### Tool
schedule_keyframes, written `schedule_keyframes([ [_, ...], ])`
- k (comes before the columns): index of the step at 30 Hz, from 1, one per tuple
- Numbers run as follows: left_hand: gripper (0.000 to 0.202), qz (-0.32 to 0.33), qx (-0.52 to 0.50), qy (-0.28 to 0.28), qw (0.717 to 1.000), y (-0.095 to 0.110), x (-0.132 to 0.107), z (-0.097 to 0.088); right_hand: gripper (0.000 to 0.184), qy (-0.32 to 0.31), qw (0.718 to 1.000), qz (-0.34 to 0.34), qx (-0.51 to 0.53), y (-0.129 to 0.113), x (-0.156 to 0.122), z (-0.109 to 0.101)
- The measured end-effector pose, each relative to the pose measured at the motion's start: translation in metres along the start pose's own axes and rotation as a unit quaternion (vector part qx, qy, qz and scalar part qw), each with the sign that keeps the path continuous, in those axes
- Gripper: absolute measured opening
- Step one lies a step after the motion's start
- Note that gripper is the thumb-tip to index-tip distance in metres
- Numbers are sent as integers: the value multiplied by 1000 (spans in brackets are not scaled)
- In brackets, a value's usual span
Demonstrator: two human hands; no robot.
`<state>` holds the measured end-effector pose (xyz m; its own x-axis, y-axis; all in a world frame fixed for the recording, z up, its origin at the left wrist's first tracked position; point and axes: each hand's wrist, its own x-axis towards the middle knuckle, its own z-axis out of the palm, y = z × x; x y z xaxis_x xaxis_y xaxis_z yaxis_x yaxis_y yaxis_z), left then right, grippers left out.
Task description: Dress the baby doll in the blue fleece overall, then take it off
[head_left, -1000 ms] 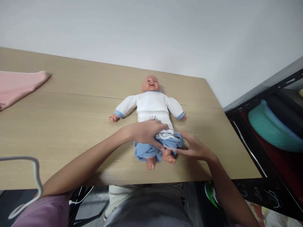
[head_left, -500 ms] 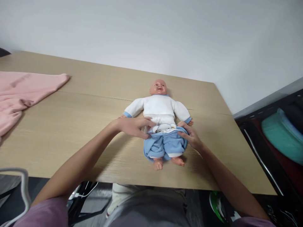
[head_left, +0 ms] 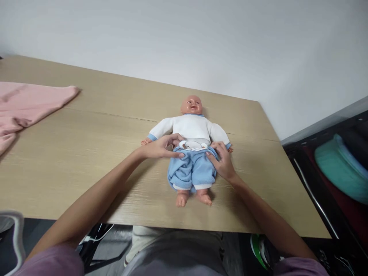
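Observation:
A baby doll (head_left: pixel 191 126) lies on its back on the wooden table, head towards the wall and bare feet towards me. It wears a white top with blue cuffs. Light blue trousers (head_left: pixel 203 170) cover its legs and reach its waist, where a strip of white printed cloth (head_left: pixel 193 145) shows. My left hand (head_left: pixel 164 147) pinches the trouser waistband on the left side. On the right side, my right hand (head_left: pixel 223 159) grips the same waistband, its thumb on the front. Some fingertips are hidden by the cloth.
A pink cloth (head_left: pixel 34 101) is spread at the table's left end. A white wall (head_left: pixel 184 42) rises behind the table (head_left: pixel 115 142). To the right, a teal basin (head_left: pixel 340 168) sits on a dark rack. A pale curved tube (head_left: pixel 18 237) stands at the lower left.
Both hands have drawn the trousers higher up towards the doll's top, covering more of the white cloth at the waist. The doll's legs have shifted slightly left in view.

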<state>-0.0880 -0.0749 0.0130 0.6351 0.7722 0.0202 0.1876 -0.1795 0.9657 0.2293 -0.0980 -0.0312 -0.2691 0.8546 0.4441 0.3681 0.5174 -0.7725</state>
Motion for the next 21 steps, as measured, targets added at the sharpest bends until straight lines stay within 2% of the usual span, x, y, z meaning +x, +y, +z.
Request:
schedule_keyframes([
  [3,47,33,-77,39,996,-17,2,2,7,13,998,-50,-26,-3,1,6],
  [6,50,41,-127,87,987,-31,8,6,11,31,1000,5,5,5,9,19],
  [9,57,35,-129,142,981,-37,12,9,18,53,996,63,42,17,18,29],
  [11,59,25,-83,175,981,-38,10,10,19,53,995,69,49,21,20,31],
  [13,56,16,11,203,979,-38,7,11,19,59,996,63,19,19,16,30],
  [17,44,37,196,246,949,-37,0,10,19,95,992,68,-55,11,2,22],
  [19,42,65,236,257,935,-37,-1,10,17,98,992,73,-44,9,-2,21],
  [21,37,87,235,253,934,-37,-3,10,16,96,992,77,-11,8,-3,22],
])
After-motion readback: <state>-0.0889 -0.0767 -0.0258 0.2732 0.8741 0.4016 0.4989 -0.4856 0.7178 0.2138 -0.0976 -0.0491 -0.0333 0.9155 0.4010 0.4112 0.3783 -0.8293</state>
